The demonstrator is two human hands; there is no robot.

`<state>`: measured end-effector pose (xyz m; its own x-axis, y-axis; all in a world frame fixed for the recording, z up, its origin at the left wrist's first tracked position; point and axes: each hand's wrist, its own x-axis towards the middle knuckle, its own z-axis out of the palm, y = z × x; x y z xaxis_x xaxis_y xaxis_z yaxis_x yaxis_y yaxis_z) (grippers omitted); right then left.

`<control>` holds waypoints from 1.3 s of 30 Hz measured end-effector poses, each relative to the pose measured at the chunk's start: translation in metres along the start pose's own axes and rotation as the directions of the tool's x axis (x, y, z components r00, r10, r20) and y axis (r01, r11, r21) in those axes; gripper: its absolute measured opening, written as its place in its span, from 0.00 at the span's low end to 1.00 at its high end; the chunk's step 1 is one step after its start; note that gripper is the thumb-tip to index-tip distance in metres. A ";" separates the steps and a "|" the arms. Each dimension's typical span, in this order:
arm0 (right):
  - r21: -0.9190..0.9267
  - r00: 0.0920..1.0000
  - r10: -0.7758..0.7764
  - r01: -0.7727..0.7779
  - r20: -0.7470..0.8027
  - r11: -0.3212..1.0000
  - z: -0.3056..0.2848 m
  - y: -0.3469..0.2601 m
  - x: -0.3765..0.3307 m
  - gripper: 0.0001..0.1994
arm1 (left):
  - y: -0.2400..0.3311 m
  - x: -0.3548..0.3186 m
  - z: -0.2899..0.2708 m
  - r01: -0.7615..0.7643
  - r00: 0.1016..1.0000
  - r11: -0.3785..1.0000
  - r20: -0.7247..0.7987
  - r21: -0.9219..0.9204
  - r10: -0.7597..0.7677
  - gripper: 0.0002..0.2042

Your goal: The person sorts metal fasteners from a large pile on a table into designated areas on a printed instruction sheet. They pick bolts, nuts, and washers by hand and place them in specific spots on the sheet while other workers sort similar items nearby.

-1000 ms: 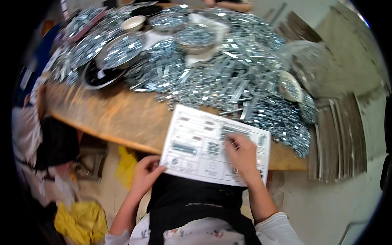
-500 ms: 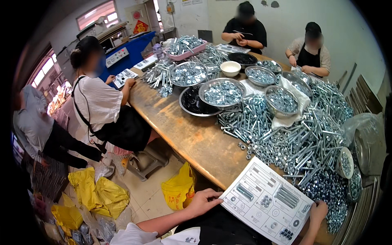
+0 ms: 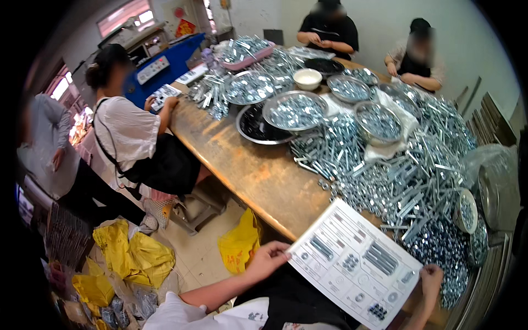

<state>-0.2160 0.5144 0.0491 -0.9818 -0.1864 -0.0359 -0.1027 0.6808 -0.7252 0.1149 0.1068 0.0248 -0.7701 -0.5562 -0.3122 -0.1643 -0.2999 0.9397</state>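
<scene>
Wood tbl (image 3: 250,179), pale wall (image 3: 382,27), ppr sheet (image 3: 345,277)

The white sheet (image 3: 355,267) carries small printed captions within its grid of part pictures; the print is not legible. Red marks on the yellow bag (image 3: 240,239) and yellow marks on the red sign (image 3: 185,27) are likewise unreadable.

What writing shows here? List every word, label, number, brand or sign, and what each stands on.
No text reads clearly enough to quote.
White printed sheet: heading and captions, too small and blurred to read.
Yellow bag by the table: red print, too blurred to read.
Red diamond sign at the back: any lettering is too small.
</scene>
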 end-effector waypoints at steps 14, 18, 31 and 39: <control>0.358 0.950 0.058 -0.173 0.308 0.918 0.092 -0.088 -0.015 0.09 | 0.024 0.000 -0.071 -0.092 0.976 0.850 -0.216 -0.519 -0.026 0.22; 0.282 0.949 -0.022 -0.071 0.314 0.957 0.124 -0.122 -0.019 0.09 | 0.018 0.016 -0.115 -0.213 0.959 0.872 -0.263 -0.441 0.102 0.23; 0.357 0.856 -0.218 0.041 0.469 0.933 0.235 -0.228 -0.008 0.13 | -0.003 0.093 -0.278 -0.239 0.968 0.820 -0.195 -0.520 0.159 0.18; 0.414 0.740 -0.297 0.028 0.604 0.910 0.301 -0.274 -0.007 0.18 | -0.012 0.136 -0.344 0.748 0.233 -0.383 0.755 -0.541 -0.613 0.24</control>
<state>-0.1334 0.1160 0.0410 -0.5997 -0.7677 -0.2260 -0.0551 0.3214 -0.9453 0.2241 -0.2321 -0.0776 -0.5441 0.6397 -0.5428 -0.1795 -0.7208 -0.6695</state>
